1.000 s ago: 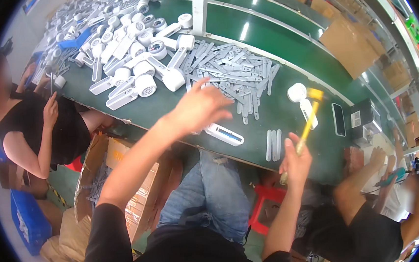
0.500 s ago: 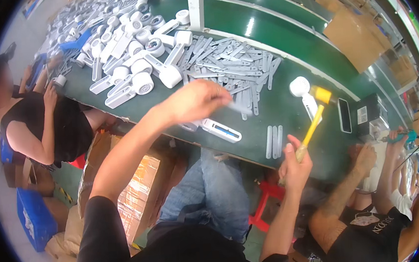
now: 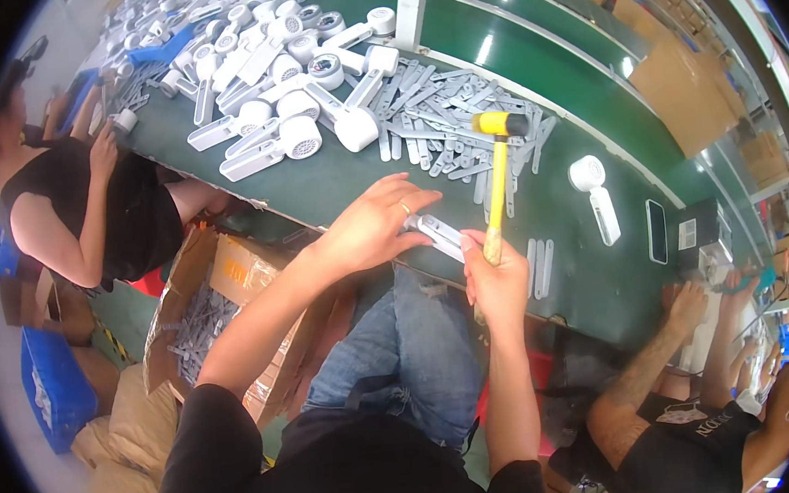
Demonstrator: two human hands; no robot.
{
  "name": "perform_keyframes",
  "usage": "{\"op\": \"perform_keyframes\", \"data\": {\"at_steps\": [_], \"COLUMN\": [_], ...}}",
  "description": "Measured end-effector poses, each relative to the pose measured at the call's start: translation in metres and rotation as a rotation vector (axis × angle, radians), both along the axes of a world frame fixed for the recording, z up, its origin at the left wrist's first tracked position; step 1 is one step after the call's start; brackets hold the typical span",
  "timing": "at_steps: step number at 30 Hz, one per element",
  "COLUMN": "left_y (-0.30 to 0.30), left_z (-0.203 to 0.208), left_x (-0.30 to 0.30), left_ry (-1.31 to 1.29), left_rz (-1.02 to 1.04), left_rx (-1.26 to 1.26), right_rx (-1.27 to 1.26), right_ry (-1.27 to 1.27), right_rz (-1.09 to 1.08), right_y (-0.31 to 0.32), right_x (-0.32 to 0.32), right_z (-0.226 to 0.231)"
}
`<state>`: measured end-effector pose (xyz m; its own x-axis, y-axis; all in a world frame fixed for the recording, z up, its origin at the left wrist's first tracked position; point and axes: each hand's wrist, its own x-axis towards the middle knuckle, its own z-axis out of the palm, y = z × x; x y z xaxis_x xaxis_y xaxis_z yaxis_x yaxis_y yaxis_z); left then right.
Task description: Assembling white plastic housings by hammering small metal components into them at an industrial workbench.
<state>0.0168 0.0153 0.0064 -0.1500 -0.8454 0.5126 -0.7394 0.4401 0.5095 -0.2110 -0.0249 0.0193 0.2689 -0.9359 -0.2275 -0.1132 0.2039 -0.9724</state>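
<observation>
Since the earlier frame the yellow mallet [image 3: 498, 178] has swung inward from the far right, and its head now hangs above the strewn grey strips beyond the grip, while the left hand [image 3: 370, 225] has drawn back from the heap toward the near edge of the green table [image 3: 560, 224]. Clenched round the lower end of the mallet's handle, the right hand [image 3: 497, 280] hides the butt of it completely. Just left of that fist, the left hand presses down on a long white handle piece [image 3: 440, 234], its fingers curled over one end; only the end nearest the mallet shows, so whether the hand grasps the piece or merely pins it cannot be told. Two pale strips [image 3: 538, 268] lie just right of the grip, and a single white handheld fan [image 3: 594, 195] lies farther right and beyond. Up and to the left of the hands, a pile of white fans [image 3: 284, 79] spreads toward the rim, where bending blurs the pieces together. A seated person in black [image 3: 85, 206] at the left and another person's hands [image 3: 695, 302] at the right are partly cut off by the dark border.
</observation>
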Motion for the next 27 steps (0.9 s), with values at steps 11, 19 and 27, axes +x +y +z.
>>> {"op": "perform_keyframes", "data": {"at_steps": [11,19,27], "left_y": [-0.006,-0.008,-0.01], "left_z": [-0.006,-0.002,0.002], "left_x": [0.004,0.004,0.003], "left_ry": [-0.121,-0.125,-0.187], "left_rz": [-0.069,-0.074,-0.054], "left_rx": [-0.161,-0.131,-0.131], "right_rx": [0.026,0.276,0.314], "right_ry": [0.302,0.056,-0.017], "right_rz": [0.176,0.138,0.083], "right_y": [-0.021,-0.029,-0.026], "right_x": [0.002,-0.012,-0.01], "right_z": [0.027,0.004,-0.006]}}
